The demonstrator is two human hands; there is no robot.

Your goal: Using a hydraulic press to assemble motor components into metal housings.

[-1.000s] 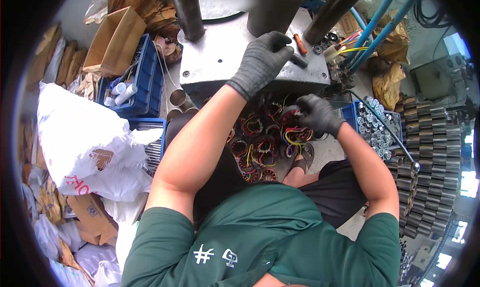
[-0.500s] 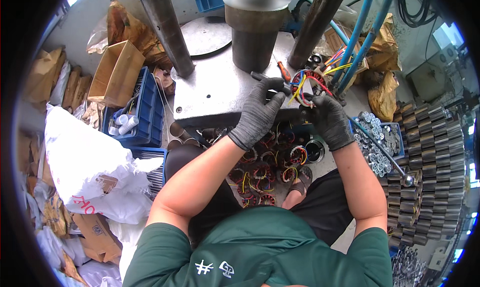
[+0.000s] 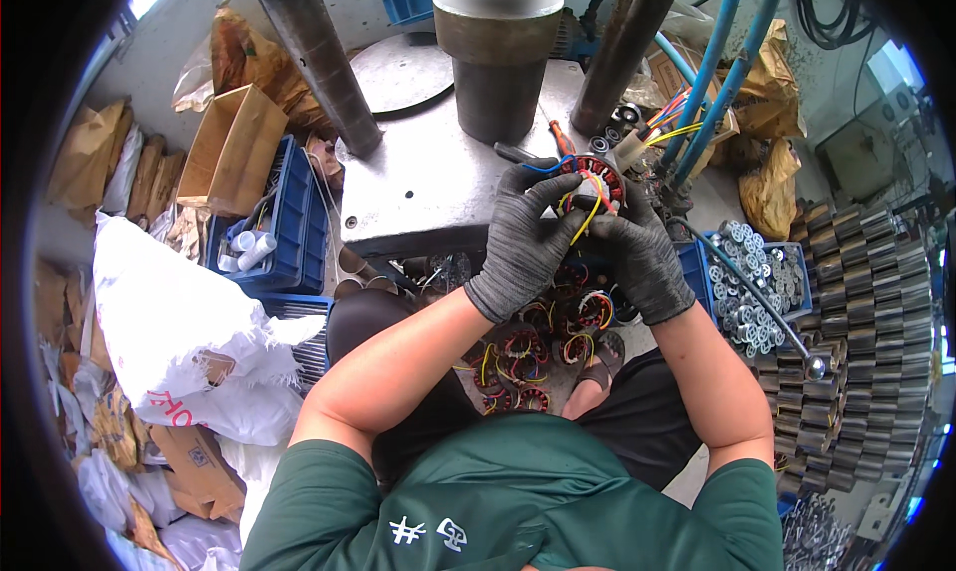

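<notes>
A ring-shaped motor stator point(image 3: 606, 174) with red-brown windings and red, yellow, blue and white leads is held at the front right edge of the metal press bed point(image 3: 438, 188). My left hand point(image 3: 528, 237), in a grey knitted glove, closes on its left side, the fingers among the leads. My right hand point(image 3: 642, 257), gloved alike, grips its near right side with bent fingers. A yellow lead point(image 3: 586, 225) hangs between both hands. A dark rod-like piece point(image 3: 516, 156) lies by my left fingertips; whether they touch it I cannot tell. Behind the stator rests an orange-handled screwdriver point(image 3: 560, 138).
A thick steel ram point(image 3: 498, 73) stands between two posts point(image 3: 317, 63). Several wound stators point(image 3: 523, 347) lie on the floor below. To the right are a ball-ended lever point(image 3: 814, 367), a blue bin of metal parts point(image 3: 747, 282) and stacked steel cylinders point(image 3: 846, 342). Blue crates point(image 3: 299, 213) stand left.
The stator has come nearer to me and tilted, its windings now facing up. My left hand has moved right onto it, and my right hand has come left and nearer.
</notes>
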